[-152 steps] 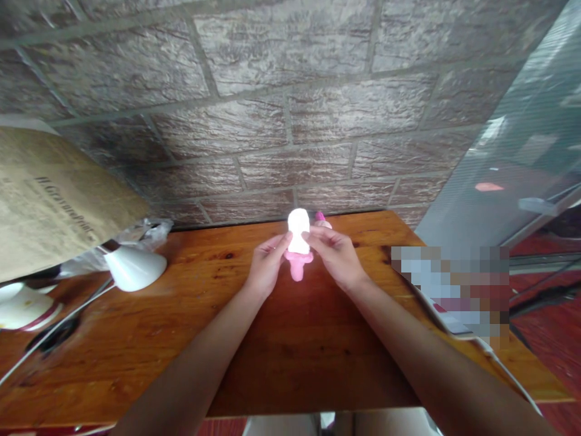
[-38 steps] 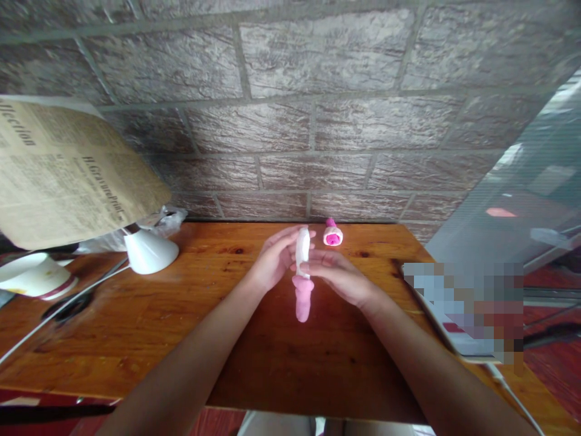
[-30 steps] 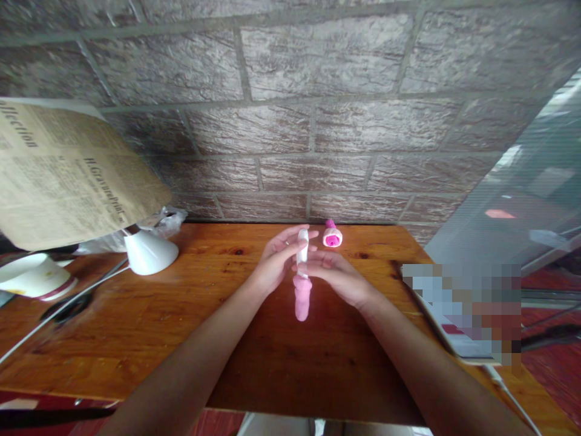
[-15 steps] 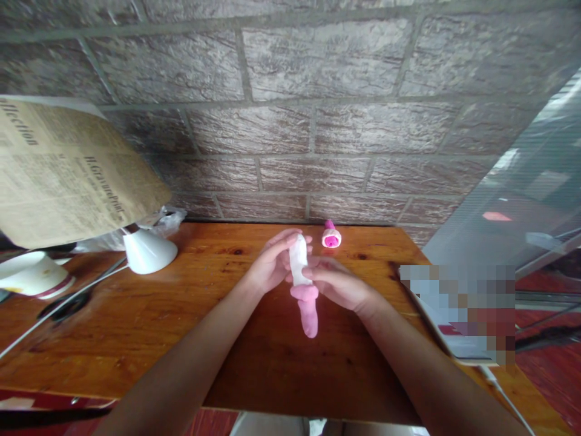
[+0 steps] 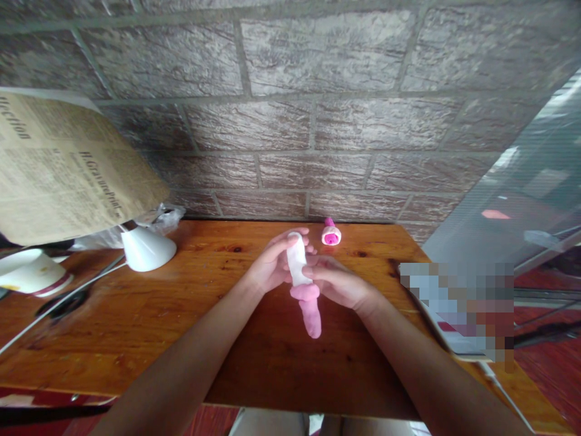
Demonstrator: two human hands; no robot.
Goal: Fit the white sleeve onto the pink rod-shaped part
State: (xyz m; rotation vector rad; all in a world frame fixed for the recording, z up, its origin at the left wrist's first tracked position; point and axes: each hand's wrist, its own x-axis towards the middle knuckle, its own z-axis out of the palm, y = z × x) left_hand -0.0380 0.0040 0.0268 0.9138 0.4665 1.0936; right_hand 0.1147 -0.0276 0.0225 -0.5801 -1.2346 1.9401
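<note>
Between my hands is a white strip (image 5: pixel 297 260) that looks like modelling clay. Its near end meets a pale pink clay piece (image 5: pixel 311 318) with a thick rounded collar and a tapering stem pointing toward me. My left hand (image 5: pixel 274 260) is closed on the far end of the strip, thumb on top. On the right side, my right hand (image 5: pixel 338 281) pinches the strip just above the pink collar; some of its fingers are hidden behind. Beyond my hands, a bright pink clay piece with a pale ruffled band (image 5: pixel 331 236) lies near the wall.
A tablet-like device (image 5: pixel 447 321), partly blurred out, lies at the right with a white cable. At left are a white cone-shaped lamp base (image 5: pixel 147 249), a paper cup (image 5: pixel 34 272), black scissors-like handles (image 5: pixel 68 303) and a printed paper shade (image 5: pixel 77 169). A brick-patterned wall (image 5: pixel 272 121) closes the back.
The white strip's far end has tilted slightly left, and the pink stem's tip has swung slightly right. Both hands keep their hold. The camera view has shifted a little.
</note>
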